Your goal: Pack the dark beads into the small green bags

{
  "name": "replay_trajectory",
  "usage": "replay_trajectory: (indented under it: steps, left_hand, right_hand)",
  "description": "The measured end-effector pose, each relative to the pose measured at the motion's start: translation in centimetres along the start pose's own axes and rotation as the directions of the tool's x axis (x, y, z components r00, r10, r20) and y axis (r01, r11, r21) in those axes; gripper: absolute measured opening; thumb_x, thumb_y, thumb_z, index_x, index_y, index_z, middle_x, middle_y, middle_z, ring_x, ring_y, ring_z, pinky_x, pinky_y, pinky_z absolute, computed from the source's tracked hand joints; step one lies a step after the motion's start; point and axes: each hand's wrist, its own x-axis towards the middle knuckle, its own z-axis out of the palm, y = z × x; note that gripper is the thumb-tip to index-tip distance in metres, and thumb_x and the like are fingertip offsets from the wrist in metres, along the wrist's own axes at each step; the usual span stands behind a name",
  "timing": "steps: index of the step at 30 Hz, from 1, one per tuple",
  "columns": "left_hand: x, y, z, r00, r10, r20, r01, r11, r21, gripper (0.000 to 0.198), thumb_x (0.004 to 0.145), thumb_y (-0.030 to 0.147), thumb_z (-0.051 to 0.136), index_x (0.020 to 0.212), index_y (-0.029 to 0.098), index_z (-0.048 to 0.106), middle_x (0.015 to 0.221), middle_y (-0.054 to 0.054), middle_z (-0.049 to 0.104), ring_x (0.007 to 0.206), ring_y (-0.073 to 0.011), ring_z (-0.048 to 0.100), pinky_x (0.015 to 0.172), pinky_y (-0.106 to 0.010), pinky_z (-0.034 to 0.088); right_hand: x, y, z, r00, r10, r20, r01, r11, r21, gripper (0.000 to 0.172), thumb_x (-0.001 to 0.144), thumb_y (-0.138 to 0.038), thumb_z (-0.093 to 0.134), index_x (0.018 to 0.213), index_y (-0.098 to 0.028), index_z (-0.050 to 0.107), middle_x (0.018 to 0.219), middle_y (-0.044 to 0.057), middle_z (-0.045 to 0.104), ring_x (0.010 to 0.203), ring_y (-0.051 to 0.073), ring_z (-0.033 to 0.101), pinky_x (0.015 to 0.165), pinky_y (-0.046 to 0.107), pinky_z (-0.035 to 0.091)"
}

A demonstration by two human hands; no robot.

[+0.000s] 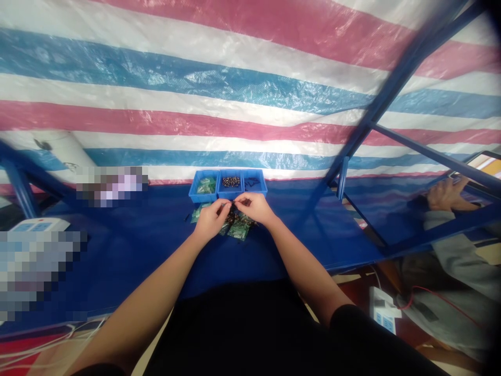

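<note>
My left hand (211,219) and my right hand (255,209) meet just in front of the blue bins, thumbs and forefingers closed in a pinch. Between the fingertips is a small dark part (233,204), mostly hidden and too small to name. Below the hands lies a pile of green packets or boards (239,231), mixed with brass-coloured small pieces. Beyond them stand three joined blue bins (203,198). The left bin has green pieces (205,185), the middle one brass-and-black small parts (230,181), and the right one thin black pieces (252,183).
A blue table (156,250) runs under everything, with blue metal frame bars (376,109) at right. A striped plastic sheet (195,89) hangs behind. At right a co-worker's hands (446,194) are near a screen. A power strip (383,308) lies below the table edge.
</note>
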Motion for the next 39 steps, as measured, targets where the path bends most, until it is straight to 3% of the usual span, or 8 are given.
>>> replay_trajectory:
  steps: [3, 7, 11, 15, 19, 26, 34, 39]
  left_hand:
    - [0.0, -0.1, 0.1, 1.000, -0.014, -0.006, 0.014, 1.000, -0.005, 0.036, 0.093, 0.047, 0.043, 0.103, 0.020, 0.064, 0.063, 0.003, 0.062, 0.054, -0.0118, 0.056, 0.057, -0.022, 0.042]
    - [0.0, -0.4, 0.2, 1.000, -0.017, 0.007, 0.017, 1.000, -0.001, 0.035, 0.093, 0.046, 0.042, 0.102, 0.021, 0.064, 0.062, 0.003, 0.061, 0.052, -0.0117, 0.054, 0.057, -0.022, 0.042]
    - [0.0, -0.4, 0.3, 1.000, -0.014, 0.012, 0.014, 1.000, 0.014, 0.034, 0.093, 0.045, 0.043, 0.100, 0.021, 0.065, 0.063, 0.003, 0.062, 0.051, -0.0115, 0.053, 0.056, -0.022, 0.041]
    - [0.0, -0.2, 0.1, 1.000, -0.005, 0.007, 0.005, 1.000, 0.022, 0.034, 0.092, 0.044, 0.043, 0.097, 0.020, 0.066, 0.065, 0.002, 0.064, 0.053, -0.0112, 0.054, 0.056, -0.022, 0.041]
    - [0.0, 0.0, 0.0, 1.000, -0.001, -0.004, 0.001, 1.000, 0.020, 0.034, 0.091, 0.045, 0.045, 0.097, 0.020, 0.067, 0.066, 0.001, 0.065, 0.054, -0.0117, 0.056, 0.057, -0.021, 0.042]
    - [0.0, -0.1, 0.1, 1.000, 0.014, -0.003, -0.014, 0.999, 0.028, 0.036, 0.092, 0.047, 0.044, 0.096, 0.020, 0.067, 0.066, 0.001, 0.065, 0.053, -0.0120, 0.056, 0.056, -0.022, 0.042]
    - [0.0, -0.3, 0.2, 1.000, 0.008, -0.003, -0.007, 0.999, 0.033, 0.034, 0.092, 0.045, 0.044, 0.097, 0.020, 0.067, 0.067, 0.001, 0.065, 0.054, -0.0113, 0.055, 0.057, -0.022, 0.042]
    - [0.0, -0.3, 0.2, 1.000, 0.009, -0.006, -0.009, 0.999, 0.032, 0.033, 0.091, 0.044, 0.044, 0.098, 0.020, 0.067, 0.067, 0.001, 0.065, 0.054, -0.0117, 0.055, 0.057, -0.022, 0.042]
  right_hand:
    - [0.5, 1.2, -0.3, 0.966, 0.141, -0.215, -0.140, 0.990, 0.018, 0.026, 0.078, -0.032, 0.062, 0.097, -0.016, 0.071, 0.085, 0.005, 0.072, 0.076, 0.016, 0.067, 0.079, 0.030, 0.055]
    - [1.3, 2.4, -0.7, 0.889, 0.286, -0.357, -0.201, 0.945, 0.258, 0.063, 0.076, -0.035, 0.065, 0.135, -0.015, 0.049, 0.122, 0.012, 0.063, 0.091, 0.019, 0.068, 0.082, 0.033, 0.056]
    - [1.2, 1.9, -1.3, 0.913, 0.289, -0.287, -0.212, 0.939, 0.271, 0.044, 0.084, -0.036, 0.054, 0.122, -0.015, 0.059, 0.105, 0.010, 0.070, 0.077, 0.017, 0.069, 0.073, 0.031, 0.057]
    - [0.7, 1.1, -1.9, 0.940, 0.254, -0.230, -0.270, 0.962, -0.042, 0.028, 0.084, -0.032, 0.050, 0.098, -0.019, 0.070, 0.077, 0.002, 0.071, 0.067, 0.013, 0.065, 0.073, 0.027, 0.054]
    - [0.4, 1.5, -2.5, 0.947, 0.315, -0.058, -0.318, 0.902, -0.291, 0.016, 0.074, -0.025, 0.061, 0.080, -0.020, 0.074, 0.073, 0.002, 0.071, 0.069, 0.016, 0.065, 0.070, 0.025, 0.051]
    - [0.3, 2.7, -3.2, 0.925, 0.358, 0.124, -0.303, 0.896, -0.324, 0.006, 0.063, -0.025, 0.074, 0.067, -0.022, 0.075, 0.066, 0.003, 0.070, 0.062, 0.017, 0.064, 0.057, 0.024, 0.048]
    - [0.4, 2.9, -2.9, 0.920, 0.369, 0.134, -0.315, 0.898, -0.309, 0.008, 0.062, -0.016, 0.068, 0.065, -0.020, 0.074, 0.066, 0.003, 0.071, 0.063, 0.017, 0.065, 0.057, 0.024, 0.048]
    - [0.5, 2.4, -2.5, 0.958, 0.286, -0.021, -0.280, 0.920, -0.273, 0.011, 0.068, -0.020, 0.064, 0.075, -0.018, 0.072, 0.072, 0.003, 0.071, 0.067, 0.016, 0.064, 0.065, 0.025, 0.049]
